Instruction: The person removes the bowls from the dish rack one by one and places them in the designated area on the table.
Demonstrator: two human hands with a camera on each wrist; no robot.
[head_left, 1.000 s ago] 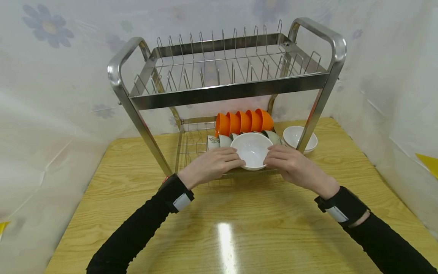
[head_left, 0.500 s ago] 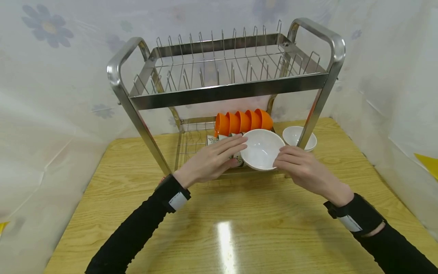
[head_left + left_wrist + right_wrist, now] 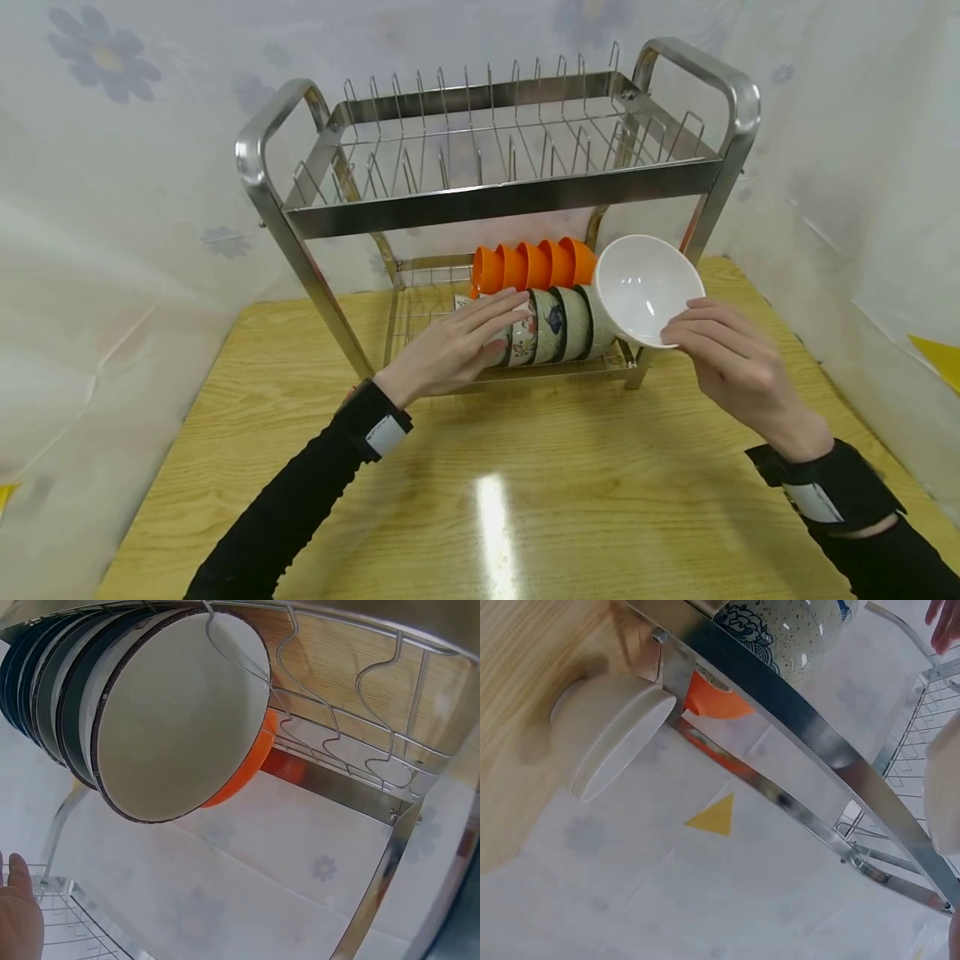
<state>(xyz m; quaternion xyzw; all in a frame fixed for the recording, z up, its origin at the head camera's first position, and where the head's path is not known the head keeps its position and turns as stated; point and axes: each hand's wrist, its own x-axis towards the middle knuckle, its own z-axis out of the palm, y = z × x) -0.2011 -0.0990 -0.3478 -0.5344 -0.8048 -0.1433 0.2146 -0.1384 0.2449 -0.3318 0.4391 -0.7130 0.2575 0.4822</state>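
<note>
My right hand (image 3: 738, 367) pinches the lower right rim of a white bowl (image 3: 648, 287), raised and tilted in front of the rack's right post. In the right wrist view, part of this bowl (image 3: 943, 787) shows at the right edge. Fingers nearly straight, my left hand (image 3: 453, 342) is in front of a row of patterned bowls (image 3: 558, 325) standing on edge on the lower tier; whether it touches them I cannot tell. The left wrist view faces into the end of that row, where a dark-rimmed bowl (image 3: 180, 720) is nearest.
A two-tier metal dish rack (image 3: 502, 198) stands on the wooden table (image 3: 420, 492). Behind the patterned bowls are several orange bowls (image 3: 536, 265). White stacked bowls (image 3: 611, 739) stand on the table beyond the rack's right side, hidden in the head view by the held bowl.
Both hands held the white bowl at first. My left hand let go and stayed near the patterned bowls. My right hand carried the bowl right and up, uncovering the patterned row.
</note>
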